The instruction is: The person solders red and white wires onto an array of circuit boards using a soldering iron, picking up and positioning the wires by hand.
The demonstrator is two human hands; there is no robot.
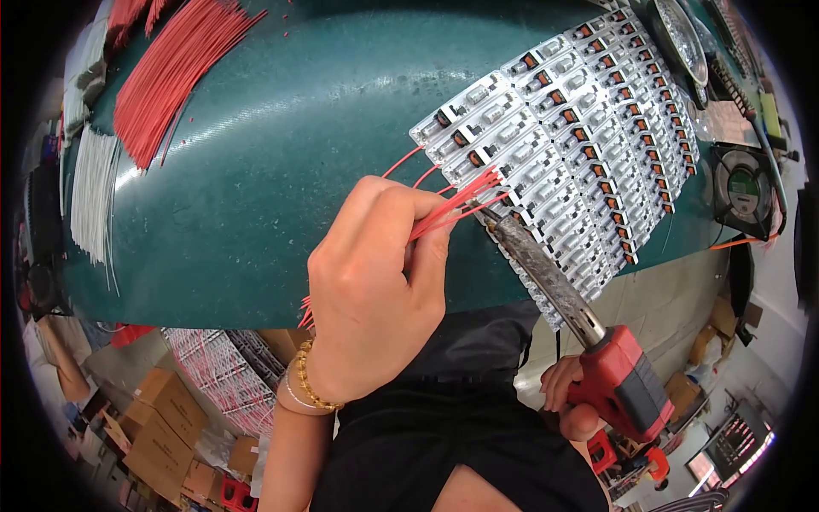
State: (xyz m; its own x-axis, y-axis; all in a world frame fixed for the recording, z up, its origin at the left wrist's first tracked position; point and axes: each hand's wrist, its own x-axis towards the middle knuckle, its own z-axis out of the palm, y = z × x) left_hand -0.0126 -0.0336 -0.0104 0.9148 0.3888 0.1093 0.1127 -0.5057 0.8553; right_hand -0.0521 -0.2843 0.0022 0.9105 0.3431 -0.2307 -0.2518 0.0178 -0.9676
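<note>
My left hand (367, 277) is closed around a thin bundle of red wires (452, 207), their ends fanning toward the circuit boards. In my right hand (565, 394), at the lower right, is a soldering iron (550, 277) with a red and black handle. Its tip meets the boards' near left edge, close to the wire ends; exact contact is too small to make out. A large sheet of joined silvery circuit boards (550, 175) with small orange-brown and black parts lies slanted on the table. A couple of red wires (401, 160) run from its left edge toward my hand.
On the green tabletop (281, 171), a pile of red wires (183, 72) lies at far left, with white wires (94, 196) nearer. A small black fan (744, 192) and a round metal dish (681, 41) stand right. Wired board sheets (226, 375) and cardboard boxes (162, 439) are below the table.
</note>
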